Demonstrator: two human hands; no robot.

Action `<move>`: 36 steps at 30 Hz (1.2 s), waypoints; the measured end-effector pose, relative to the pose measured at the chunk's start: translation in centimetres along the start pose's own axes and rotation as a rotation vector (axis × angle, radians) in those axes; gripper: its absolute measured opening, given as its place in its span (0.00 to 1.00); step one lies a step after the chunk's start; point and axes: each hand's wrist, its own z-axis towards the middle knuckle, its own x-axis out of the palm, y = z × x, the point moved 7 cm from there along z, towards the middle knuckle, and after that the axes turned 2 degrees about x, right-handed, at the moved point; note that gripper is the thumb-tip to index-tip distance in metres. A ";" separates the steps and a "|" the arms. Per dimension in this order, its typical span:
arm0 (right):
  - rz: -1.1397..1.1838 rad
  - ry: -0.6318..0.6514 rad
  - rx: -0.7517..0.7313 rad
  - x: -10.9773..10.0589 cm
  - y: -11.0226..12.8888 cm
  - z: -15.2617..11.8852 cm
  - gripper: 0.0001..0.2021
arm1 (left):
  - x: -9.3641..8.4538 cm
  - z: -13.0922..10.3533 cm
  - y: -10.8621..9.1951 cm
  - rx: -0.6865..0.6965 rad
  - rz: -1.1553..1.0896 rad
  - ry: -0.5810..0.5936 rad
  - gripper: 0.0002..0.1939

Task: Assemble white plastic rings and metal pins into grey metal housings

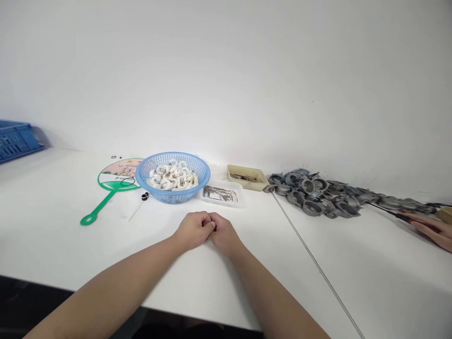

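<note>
My left hand [194, 230] and my right hand [225, 234] rest together on the white table, fingers curled in and touching each other. Both are closed, and no object shows in either. Just beyond them lies a shallow clear plastic tray [231, 199] with thin dark strips in it. Behind my left hand stands a blue plastic basket [173, 195] filled with white ring-shaped parts [173, 176].
A green-handled fan [102, 205] lies left, near small black rings [144, 196]. Behind the tray sits a beige box [263, 181] with metal pieces. Grey metal castings [312, 190] are heaped right. Another person's hand [434, 230] holds a thin tool. A blue crate [17, 141] stands far left.
</note>
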 end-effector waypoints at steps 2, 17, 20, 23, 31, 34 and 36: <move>-0.003 0.005 0.002 0.1 0.0 0.2 0.09 | -0.1 0.1 0.0 0.002 0.008 0.007 0.10; -0.004 -0.005 0.018 -0.4 0.6 -0.2 0.09 | 0.0 0.2 -0.3 0.024 -0.015 -0.004 0.09; 0.014 -0.005 0.013 -0.3 0.7 -0.3 0.10 | 0.1 0.1 -0.1 0.014 -0.011 0.001 0.09; 0.057 0.005 0.025 0.0 0.8 -0.3 0.11 | 0.1 0.0 0.1 -0.011 -0.012 0.007 0.10; 0.048 0.013 0.029 -0.2 0.8 -0.4 0.10 | 0.1 0.1 -0.1 0.008 -0.031 0.010 0.09; 0.036 0.010 0.015 -0.2 0.6 -0.3 0.09 | 0.2 0.2 -0.2 0.018 -0.042 0.007 0.09; 0.024 0.008 0.015 -0.3 0.5 -0.2 0.10 | 0.2 0.2 -0.2 0.017 -0.046 0.006 0.09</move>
